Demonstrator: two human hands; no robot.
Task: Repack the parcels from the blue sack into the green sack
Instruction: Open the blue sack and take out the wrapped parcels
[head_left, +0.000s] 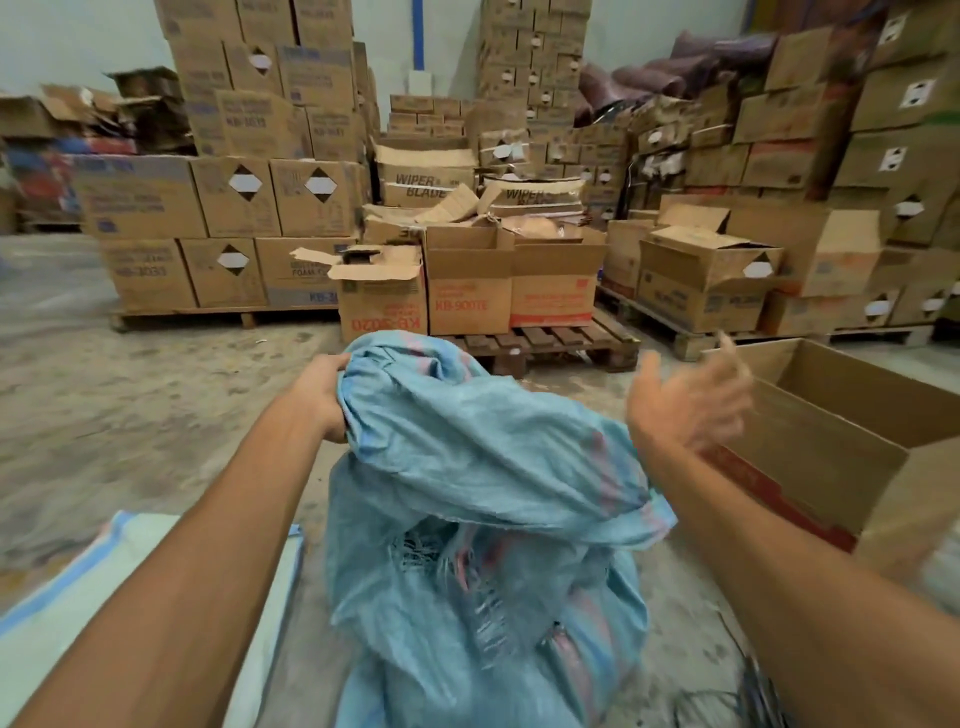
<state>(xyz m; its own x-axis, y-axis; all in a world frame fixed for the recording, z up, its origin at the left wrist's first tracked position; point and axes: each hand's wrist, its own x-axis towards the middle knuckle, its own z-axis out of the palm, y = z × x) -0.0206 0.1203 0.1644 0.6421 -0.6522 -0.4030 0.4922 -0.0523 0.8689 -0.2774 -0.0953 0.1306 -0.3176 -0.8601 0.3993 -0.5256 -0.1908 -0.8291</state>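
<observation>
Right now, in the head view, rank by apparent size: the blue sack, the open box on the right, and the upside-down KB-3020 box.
1. Blue sack, though it is nearest the camera.
2. Open box, partly cut off at the frame edge.
3. KB-3020 box, smallest, also farthest away.

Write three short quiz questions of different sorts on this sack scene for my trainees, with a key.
1. True or false: the left hand has a grip on the blue sack.
2. What does the right hand hold? A) a parcel B) the sack C) nothing
3. Fill in: the open empty box stands to the sack's ____.

Key: 1 true; 2 C; 3 right.
</observation>
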